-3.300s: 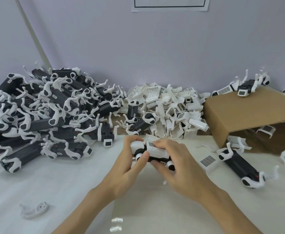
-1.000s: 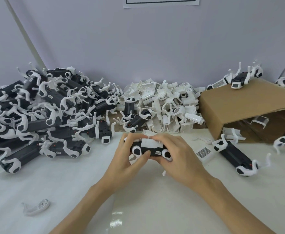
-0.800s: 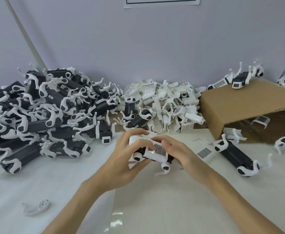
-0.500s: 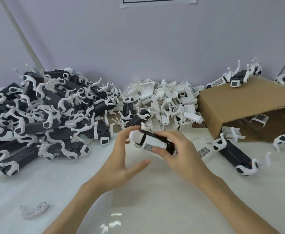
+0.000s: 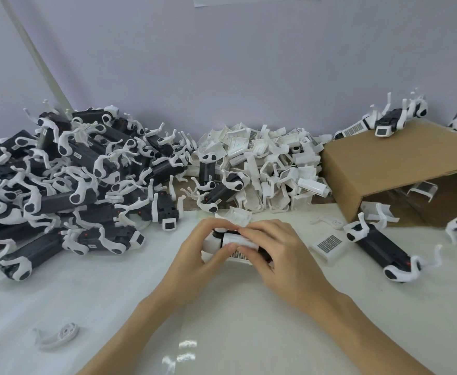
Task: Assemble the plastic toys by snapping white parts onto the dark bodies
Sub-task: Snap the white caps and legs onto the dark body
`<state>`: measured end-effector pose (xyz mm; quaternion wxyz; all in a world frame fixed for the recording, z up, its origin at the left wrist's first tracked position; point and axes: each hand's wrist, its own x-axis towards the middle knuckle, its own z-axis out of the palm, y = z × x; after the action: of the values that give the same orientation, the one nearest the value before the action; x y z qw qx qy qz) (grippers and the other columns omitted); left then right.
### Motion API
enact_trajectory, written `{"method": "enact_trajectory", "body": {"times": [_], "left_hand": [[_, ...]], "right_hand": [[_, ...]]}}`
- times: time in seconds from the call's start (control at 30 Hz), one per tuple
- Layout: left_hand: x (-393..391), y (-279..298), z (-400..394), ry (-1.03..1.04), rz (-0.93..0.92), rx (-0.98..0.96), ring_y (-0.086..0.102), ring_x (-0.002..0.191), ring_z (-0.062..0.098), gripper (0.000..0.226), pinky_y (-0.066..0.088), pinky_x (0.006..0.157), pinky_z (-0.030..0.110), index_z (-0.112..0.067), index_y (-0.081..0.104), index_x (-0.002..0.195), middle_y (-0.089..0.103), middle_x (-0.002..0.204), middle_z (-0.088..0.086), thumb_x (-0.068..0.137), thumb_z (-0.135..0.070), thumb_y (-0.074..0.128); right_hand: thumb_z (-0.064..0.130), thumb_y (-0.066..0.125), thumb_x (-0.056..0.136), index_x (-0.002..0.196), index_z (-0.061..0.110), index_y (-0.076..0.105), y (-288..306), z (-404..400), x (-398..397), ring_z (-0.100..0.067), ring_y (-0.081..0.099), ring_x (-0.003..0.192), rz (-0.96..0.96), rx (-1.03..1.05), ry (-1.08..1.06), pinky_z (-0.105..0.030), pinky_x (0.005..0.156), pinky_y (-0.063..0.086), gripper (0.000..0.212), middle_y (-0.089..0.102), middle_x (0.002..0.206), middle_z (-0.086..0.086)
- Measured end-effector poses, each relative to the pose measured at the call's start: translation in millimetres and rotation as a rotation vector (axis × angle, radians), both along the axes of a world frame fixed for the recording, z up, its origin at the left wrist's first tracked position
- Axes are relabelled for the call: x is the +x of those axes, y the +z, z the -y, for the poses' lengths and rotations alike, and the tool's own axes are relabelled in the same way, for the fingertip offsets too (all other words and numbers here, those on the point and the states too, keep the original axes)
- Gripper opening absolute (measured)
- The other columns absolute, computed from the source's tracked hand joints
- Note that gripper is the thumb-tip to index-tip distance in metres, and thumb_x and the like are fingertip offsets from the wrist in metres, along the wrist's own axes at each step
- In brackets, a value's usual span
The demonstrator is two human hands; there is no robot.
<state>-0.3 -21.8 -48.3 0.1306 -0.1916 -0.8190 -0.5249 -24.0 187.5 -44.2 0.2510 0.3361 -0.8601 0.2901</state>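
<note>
Near the middle of the white table [image 5: 113, 299], the left hand [image 5: 194, 255] and the right hand [image 5: 278, 255] both curl their fingers round one dark toy body [image 5: 223, 242], pinching a white grille part [image 5: 239, 254] against it just above the tabletop. To the far left lies a big heap of dark toys [image 5: 73, 180], and beside it in the far middle a pile of loose white parts [image 5: 270, 169] (some ribbed like little grilles). On the right a tipped cardboard box [image 5: 384, 169] carries one toy on top, another dark toy [image 5: 378, 247] lies near it, and a lone white leg piece [image 5: 56, 335] rests near left.
</note>
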Motion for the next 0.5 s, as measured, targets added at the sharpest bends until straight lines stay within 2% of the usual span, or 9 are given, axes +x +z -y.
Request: {"method": "enact_trajectory", "body": {"times": [0.1,0.23,0.33,0.4,0.5], "left_hand": [[-0.9,-1.2,1.8,-0.035,0.018,-0.019,0.061,0.125,0.020,0.023,0.044,0.103,0.022,-0.024,0.061,0.128,0.066,0.123,-0.010,0.105,-0.024,0.065],[-0.3,-0.8,2.4,-0.081,0.047,-0.025,0.061,0.119,0.018,0.024,0.044,0.098,0.019,-0.025,0.059,0.127,0.065,0.119,-0.012,0.104,-0.024,0.068],[0.1,-0.9,1.2,-0.085,0.047,-0.022,0.061,0.116,0.016,0.025,0.044,0.096,0.016,-0.025,0.059,0.125,0.064,0.118,-0.013,0.103,-0.022,0.070],[0.5,-0.6,0.2,-0.082,0.047,-0.016,0.061,0.116,0.017,0.025,0.044,0.096,0.016,-0.025,0.059,0.124,0.065,0.117,-0.011,0.102,-0.020,0.071],[0.1,-1.3,0.0,-0.068,0.048,-0.002,0.061,0.116,0.018,0.025,0.044,0.096,0.017,-0.026,0.060,0.123,0.065,0.117,-0.010,0.102,-0.021,0.071]], "right_hand": [[0.044,0.064,0.102,0.129,0.019,0.070,6.9,-5.6,-2.7,-0.018,0.060,0.104,0.092,0.098,-0.010,-0.037,0.100,0.044,0.037,0.067,0.112,0.008],[0.052,0.066,0.097,0.134,0.026,0.067,14.4,-13.9,-7.9,-0.011,0.053,0.110,0.281,0.109,0.034,-0.028,0.105,0.037,0.045,0.064,0.114,0.013],[0.041,0.072,0.095,0.133,0.026,0.068,17.2,-13.4,-10.4,-0.009,0.053,0.109,0.378,0.051,0.068,-0.026,0.099,0.040,0.041,0.063,0.113,0.012],[0.033,0.075,0.095,0.130,0.024,0.069,16.8,-12.4,-9.8,-0.007,0.053,0.107,0.392,0.010,0.074,-0.024,0.097,0.040,0.036,0.062,0.109,0.012],[0.031,0.072,0.098,0.130,0.022,0.069,15.2,-11.3,-7.8,-0.010,0.053,0.109,0.369,0.008,0.066,-0.027,0.098,0.040,0.033,0.061,0.109,0.010]]}}
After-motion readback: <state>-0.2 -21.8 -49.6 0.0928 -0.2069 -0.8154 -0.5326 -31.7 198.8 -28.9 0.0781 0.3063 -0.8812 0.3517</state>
